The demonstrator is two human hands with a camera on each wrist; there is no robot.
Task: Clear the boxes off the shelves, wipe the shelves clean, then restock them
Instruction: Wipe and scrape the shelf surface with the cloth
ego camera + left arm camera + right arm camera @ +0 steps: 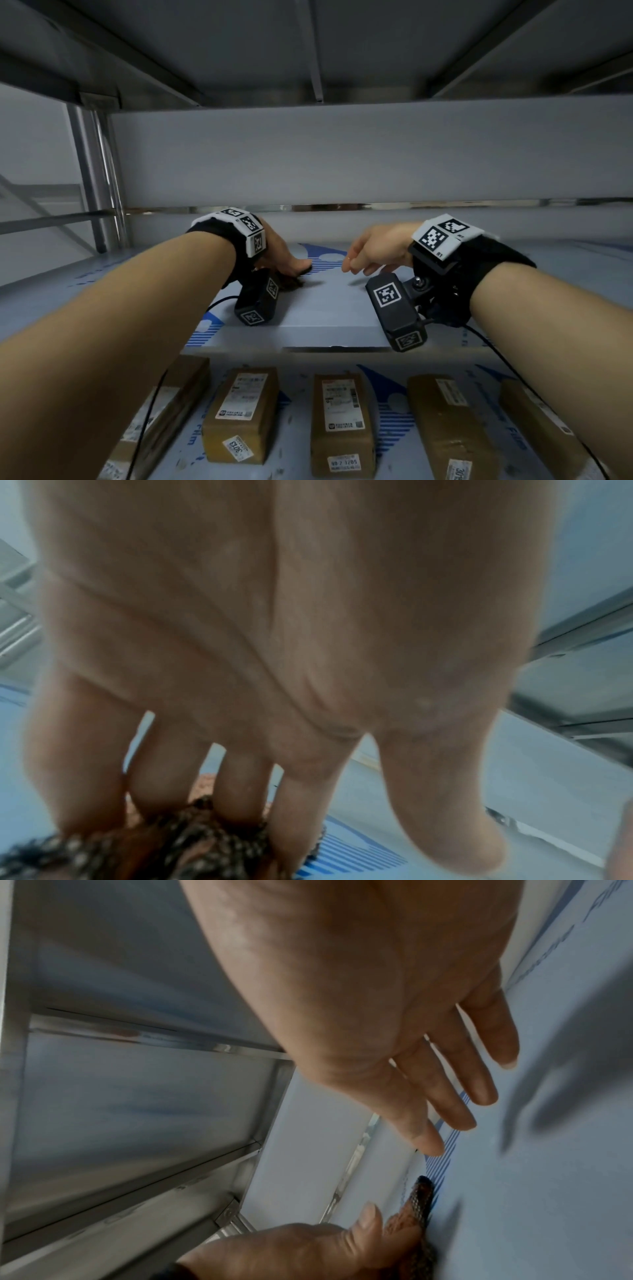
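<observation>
The left hand (284, 255) lies flat w/ fingers (164, 785) straight, pressing a dark brown knitted cloth (291, 281) onto the shelf (335, 308), a bit left of the frame's centre in the head view. The left wrist view confirms it: the cloth (192, 840) is bunched under the fingertips, not gripped around. I judge the flat palm is for spreading pressure while wiping — a curled hold would drag only one edge.

The right hand (373, 250), centre-right of the frame, holds nothing. Its fingers (455, 1096) are loose and slightly apart, hovering just above the shelf surface; whether the tips touch I can't tell. Probably it waits near the cloth, or steadies the body for the reach under the upper shelf.

The shelf being wiped carries no boxes in the part seen here; it is covered w/ a pale film printed in blue stripes (346, 856). So I judge clearing is done for this level and wiping is the step in hand.

The boxes (342, 421) — brown cartons w/ white labels — lie in a row on the lower shelf (294, 404), along the bottom of the frame, well apart from both hands. That level looks not cleared yet, or maybe it serves as temporary storage; I can't say which.
</observation>
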